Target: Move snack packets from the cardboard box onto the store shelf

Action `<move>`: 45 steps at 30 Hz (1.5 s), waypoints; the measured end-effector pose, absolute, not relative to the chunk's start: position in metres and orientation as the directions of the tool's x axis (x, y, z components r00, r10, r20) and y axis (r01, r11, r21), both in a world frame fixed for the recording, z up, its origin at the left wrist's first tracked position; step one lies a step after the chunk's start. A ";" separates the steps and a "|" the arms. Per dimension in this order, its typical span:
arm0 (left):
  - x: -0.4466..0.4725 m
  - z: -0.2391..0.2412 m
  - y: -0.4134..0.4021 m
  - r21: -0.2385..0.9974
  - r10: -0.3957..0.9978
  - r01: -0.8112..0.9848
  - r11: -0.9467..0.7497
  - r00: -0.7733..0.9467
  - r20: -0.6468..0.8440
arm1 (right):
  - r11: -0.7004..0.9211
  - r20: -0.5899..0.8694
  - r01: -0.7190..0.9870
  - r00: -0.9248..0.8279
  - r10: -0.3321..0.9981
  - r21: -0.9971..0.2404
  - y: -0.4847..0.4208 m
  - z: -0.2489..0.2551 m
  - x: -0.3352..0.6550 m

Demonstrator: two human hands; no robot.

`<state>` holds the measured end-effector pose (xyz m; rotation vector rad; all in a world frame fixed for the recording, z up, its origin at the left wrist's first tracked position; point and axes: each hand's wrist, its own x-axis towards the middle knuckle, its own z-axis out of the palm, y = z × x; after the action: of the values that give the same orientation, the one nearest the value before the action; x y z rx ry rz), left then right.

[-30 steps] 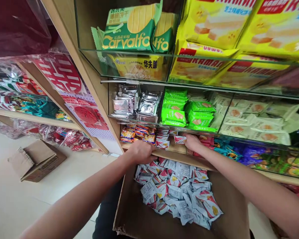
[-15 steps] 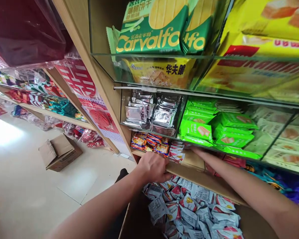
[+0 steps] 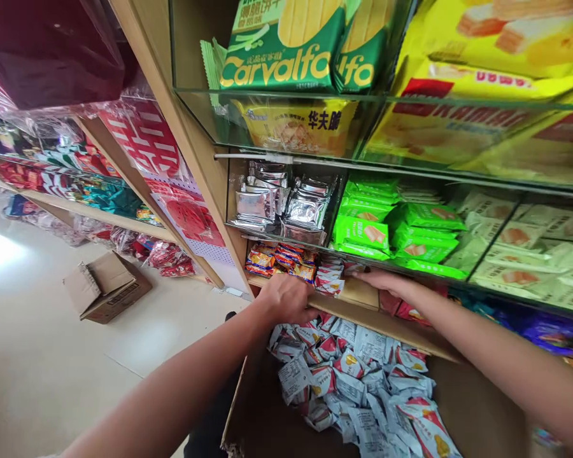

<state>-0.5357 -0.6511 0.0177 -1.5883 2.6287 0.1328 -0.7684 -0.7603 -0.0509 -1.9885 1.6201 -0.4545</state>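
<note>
My left hand (image 3: 289, 299) is wrapped round the far edge of an open cardboard box (image 3: 286, 420). Inside the box lies a heap of small white-and-red snack packets (image 3: 358, 381). Beyond it, my right hand (image 3: 384, 280) reaches over the box edge onto the bottom shelf, palm down. Its fingertips are beside a short stack of the same packets (image 3: 330, 280) on that shelf. The fingers are partly hidden under the shelf above, so I cannot make out whether they hold one. Left of the stack lie small orange-and-blue packets (image 3: 281, 259).
Above are glass-fronted compartments with silver packets (image 3: 308, 207), bright green wafer packets (image 3: 363, 232) and green Carvalfo biscuit bags (image 3: 281, 57). A wooden upright (image 3: 186, 127) stands left of them. Another open cardboard box (image 3: 107, 286) sits on the tiled floor.
My right hand has drawn back slightly from under the shelf, showing more of its back. My left hand stays on the box edge. The view has shifted a little.
</note>
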 end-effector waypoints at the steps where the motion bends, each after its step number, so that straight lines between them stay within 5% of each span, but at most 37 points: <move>1: -0.535 0.017 -0.651 0.032 -0.876 -0.881 0.472 -0.473 -0.100 | -0.143 -0.106 -0.795 0.252 -0.962 -0.590 -0.748 -0.040 -0.771; 3: -0.535 0.016 -0.651 0.022 -0.871 -0.876 0.481 -0.481 -0.099 | -0.200 -0.109 -0.795 0.316 -0.943 -0.573 -0.708 -0.017 -0.775; 7: -0.537 0.015 -0.649 0.005 -0.870 -0.874 0.486 -0.485 -0.087 | -0.581 0.255 -0.691 0.525 -0.812 -0.429 -0.592 -0.001 -0.776; 9: -0.537 0.016 -0.648 -0.012 -0.870 -0.873 0.488 -0.486 -0.083 | -0.659 0.169 -0.627 0.659 -0.733 -0.414 -0.544 -0.025 -0.772; 13: -0.538 0.017 -0.643 -0.013 -0.870 -0.872 0.489 -0.487 -0.075 | -0.325 -0.146 -0.894 0.382 -0.913 -0.309 -0.507 -0.111 -0.770; 15: -0.539 0.017 -0.641 -0.001 -0.873 -0.875 0.485 -0.484 -0.069 | -0.212 -0.186 -0.947 0.259 -0.948 -0.240 -0.508 -0.143 -0.772; 27: -0.541 0.018 -0.636 -0.011 -0.892 -0.895 0.447 -0.445 -0.076 | -0.089 -0.178 -0.920 0.168 -0.970 -0.382 -0.527 -0.138 -0.762; 32: -0.538 0.022 -0.638 -0.006 -0.887 -0.889 0.459 -0.457 -0.069 | -0.133 0.009 -0.797 0.158 -0.987 -0.589 -0.515 -0.130 -0.767; 36: -0.540 0.028 -0.619 0.210 -0.790 -0.761 0.614 -0.591 0.167 | 0.038 -0.023 -0.451 -0.039 -0.999 -0.892 -0.504 -0.100 -0.770; 39: -0.557 0.024 -0.583 0.518 -0.801 -0.611 0.598 -0.445 0.400 | 0.136 -0.126 -0.140 -0.076 -0.989 -0.981 -0.497 -0.065 -0.768; 42: -0.581 0.013 -0.549 0.822 -0.926 -0.457 0.339 -0.318 0.205 | 0.118 -0.118 0.006 -0.024 -0.993 -0.993 -0.494 -0.032 -0.760; 45: -0.601 0.001 -0.533 0.931 -0.970 -0.340 0.135 -0.237 0.054 | 0.112 -0.116 0.106 -0.034 -0.993 -0.988 -0.493 -0.019 -0.746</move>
<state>-0.6009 -0.5327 0.0007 -2.0792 2.7534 1.7995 -0.7464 -0.4935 -0.0189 -1.0301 1.2133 -1.2012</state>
